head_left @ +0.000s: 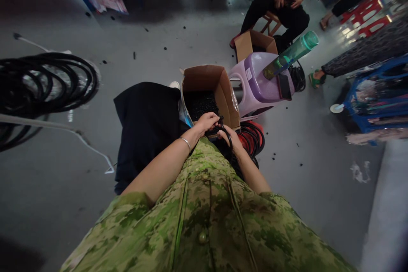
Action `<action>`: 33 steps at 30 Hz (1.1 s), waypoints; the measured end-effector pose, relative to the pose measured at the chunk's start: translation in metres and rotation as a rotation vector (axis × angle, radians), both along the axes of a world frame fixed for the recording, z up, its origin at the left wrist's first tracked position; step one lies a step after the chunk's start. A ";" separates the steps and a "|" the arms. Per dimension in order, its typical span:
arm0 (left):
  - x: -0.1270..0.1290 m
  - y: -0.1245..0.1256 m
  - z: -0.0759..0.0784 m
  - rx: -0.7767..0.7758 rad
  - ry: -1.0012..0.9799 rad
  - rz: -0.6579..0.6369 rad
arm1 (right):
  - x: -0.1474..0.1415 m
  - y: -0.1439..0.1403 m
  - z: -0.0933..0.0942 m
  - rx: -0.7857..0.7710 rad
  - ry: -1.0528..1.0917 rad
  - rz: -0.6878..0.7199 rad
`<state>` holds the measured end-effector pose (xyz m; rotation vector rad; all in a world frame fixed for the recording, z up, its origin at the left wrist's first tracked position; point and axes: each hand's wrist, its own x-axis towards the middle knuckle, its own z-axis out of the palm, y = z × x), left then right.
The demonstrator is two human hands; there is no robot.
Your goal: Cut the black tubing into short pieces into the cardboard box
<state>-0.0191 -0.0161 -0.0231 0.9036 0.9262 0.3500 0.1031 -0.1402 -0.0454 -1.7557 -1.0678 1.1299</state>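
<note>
Grey floor lies all around; just near the cardboard box (210,93), the left hand (208,122) and right hand (230,137) both grip a black cable (225,132).

Wearing a green blotchy camouflage shirt (207,216) with short sleeves and round buttons down the front. Wearing a thin silver bracelet (185,142) on the left wrist. Both arms showing bare.

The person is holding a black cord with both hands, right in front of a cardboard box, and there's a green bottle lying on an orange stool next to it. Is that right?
Not quite. The head view shows the stool is purple, not orange. The rest holds: both hands, left hand and right hand, hold the black cord in front of the cardboard box, and the green bottle lies on the stool.
</note>
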 end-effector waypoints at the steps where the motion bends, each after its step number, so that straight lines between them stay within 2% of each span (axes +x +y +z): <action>1: 0.000 0.000 -0.001 0.000 -0.002 -0.002 | 0.000 0.000 0.000 -0.003 0.003 0.002; 7: 0.000 0.000 -0.007 0.006 -0.027 -0.011 | 0.002 0.002 0.001 0.013 -0.029 0.030; 16: 0.000 0.002 -0.015 0.019 -0.006 -0.046 | 0.005 -0.004 -0.010 0.070 -0.245 0.025; 23: 0.001 0.001 -0.012 -0.013 0.002 -0.008 | -0.001 -0.015 -0.017 0.030 -0.360 -0.037; 30: 0.002 0.000 -0.006 -0.129 0.042 0.094 | -0.016 -0.009 -0.019 -0.013 -0.297 -0.087; 33: 0.001 0.000 -0.005 -0.136 0.047 0.110 | -0.015 -0.007 -0.019 -0.022 -0.362 -0.093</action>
